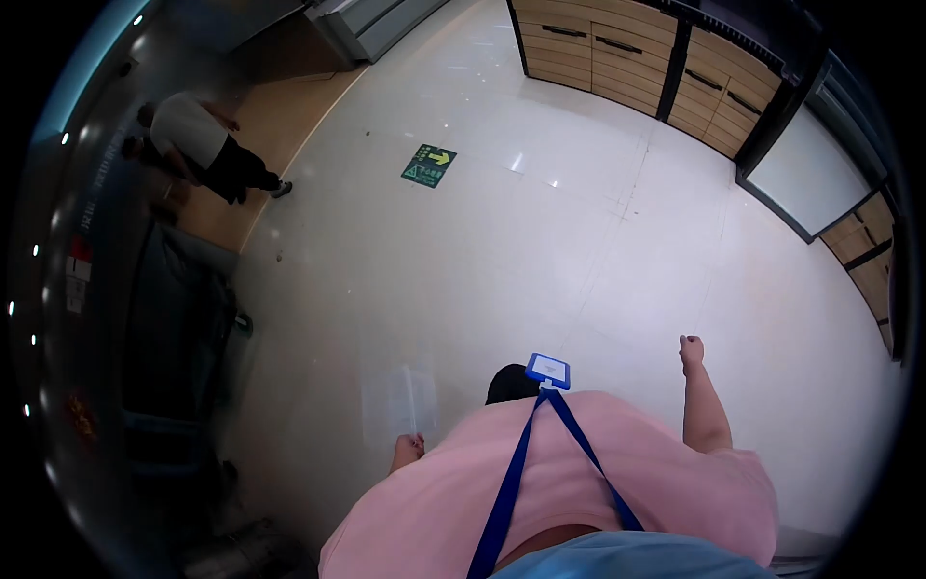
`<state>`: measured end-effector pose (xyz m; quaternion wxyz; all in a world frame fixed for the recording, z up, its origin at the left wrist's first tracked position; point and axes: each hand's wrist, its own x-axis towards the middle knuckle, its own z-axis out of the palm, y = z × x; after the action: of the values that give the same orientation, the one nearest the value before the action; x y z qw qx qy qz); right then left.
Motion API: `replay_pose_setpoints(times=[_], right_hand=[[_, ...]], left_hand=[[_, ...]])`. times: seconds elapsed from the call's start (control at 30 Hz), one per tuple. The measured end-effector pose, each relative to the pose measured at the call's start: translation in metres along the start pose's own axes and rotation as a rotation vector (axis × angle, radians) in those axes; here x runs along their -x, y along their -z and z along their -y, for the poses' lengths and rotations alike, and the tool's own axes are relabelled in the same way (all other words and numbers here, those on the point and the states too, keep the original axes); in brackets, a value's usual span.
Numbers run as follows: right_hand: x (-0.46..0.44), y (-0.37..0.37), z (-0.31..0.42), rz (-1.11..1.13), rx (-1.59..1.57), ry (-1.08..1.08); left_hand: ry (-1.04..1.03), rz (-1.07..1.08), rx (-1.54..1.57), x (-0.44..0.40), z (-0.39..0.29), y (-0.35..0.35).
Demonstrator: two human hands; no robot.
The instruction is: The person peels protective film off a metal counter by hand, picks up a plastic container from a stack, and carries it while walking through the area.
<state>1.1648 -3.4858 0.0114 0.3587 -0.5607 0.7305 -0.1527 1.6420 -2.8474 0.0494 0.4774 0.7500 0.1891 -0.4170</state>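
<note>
My left hand (409,447) hangs low beside my pink shirt (598,444), its fingers curled. Just beyond it is a pale, see-through rectangle with a whitish strip (409,396); whether this is in the hand or is a mark or reflection on the floor, I cannot make out. Out to the right, my right hand (691,352) is closed in a loose fist over the floor, with nothing visible in it. A blue-framed badge (549,371) hangs from a blue lanyard (509,482) at my chest. A dark shoe (511,384) shows below it.
Glossy white floor (482,261) stretches ahead, bearing a green floor sign (429,166) with a yellow arrow. Wooden drawer cabinets (617,48) line the far side, with a white-panelled unit (810,179) at right. Another person (198,135) stands at upper left, near a dark bulky object (183,318).
</note>
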Motion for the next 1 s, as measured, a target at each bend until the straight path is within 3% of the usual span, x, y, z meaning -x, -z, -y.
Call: replay_pose_setpoints(times=[0.03, 0.1, 0.2, 0.37, 0.43, 0.47, 0.53, 0.6, 0.63, 0.7, 0.8, 0.83, 0.87, 0.93, 1.0], right_hand=[[-0.004, -0.025, 0.089, 0.033, 0.037, 0.073], [-0.028, -0.082, 0.234, 0.139, 0.099, 0.238], [-0.056, -0.146, 0.348, 0.272, 0.217, 0.339], [-0.087, -0.184, 0.431, 0.454, 0.511, -0.034], [-0.127, -0.209, 0.382, 0.433, 0.610, -0.082], [-0.166, -0.231, 0.359, 0.475, 0.687, -0.133], [-0.222, -0.260, 0.338, 0.682, 1.026, 0.028], [-0.271, -0.295, 0.383, 0.902, 1.384, 0.256], [-0.296, -0.315, 0.440, 0.595, 0.761, -0.442], [-0.386, -0.377, 0.543, 0.636, 0.870, -0.224], [-0.516, -0.464, 0.706, 0.695, 1.062, 0.139], [-0.512, -0.472, 0.826, 0.403, 0.544, 0.050], [-0.542, -0.506, 0.895, 0.313, 0.440, 0.236], [-0.618, -0.576, 1.052, 0.413, 0.234, 0.387], [-0.632, -0.598, 1.199, 0.485, -0.017, 0.452]], left_hand=[[0.206, -0.140, 0.300, 0.000, -0.027, -0.017], [0.332, -0.246, 0.470, -0.029, -0.075, -0.040], [0.379, -0.290, 0.565, -0.095, -0.172, -0.070], [0.405, -0.325, 0.712, -0.201, -0.411, -0.139], [0.384, -0.290, 0.705, -0.255, -0.509, -0.174], [0.324, -0.168, 0.610, -0.312, -0.545, -0.182], [0.223, -0.029, 0.493, -0.392, -0.627, -0.208], [0.163, 0.021, 0.448, -0.451, -0.711, -0.238], [0.129, -0.073, 0.454, -0.459, -0.758, -0.261], [0.119, -0.183, 0.438, -0.462, -0.838, -0.288], [0.179, -0.141, 0.325, -0.494, -0.907, -0.295], [0.200, -0.141, 0.279, -0.504, -0.929, -0.299], [0.220, -0.136, 0.239, -0.519, -0.946, -0.305], [0.251, -0.136, 0.147, -0.563, -0.987, -0.319], [0.264, -0.137, 0.021, -0.613, -1.035, -0.335]])
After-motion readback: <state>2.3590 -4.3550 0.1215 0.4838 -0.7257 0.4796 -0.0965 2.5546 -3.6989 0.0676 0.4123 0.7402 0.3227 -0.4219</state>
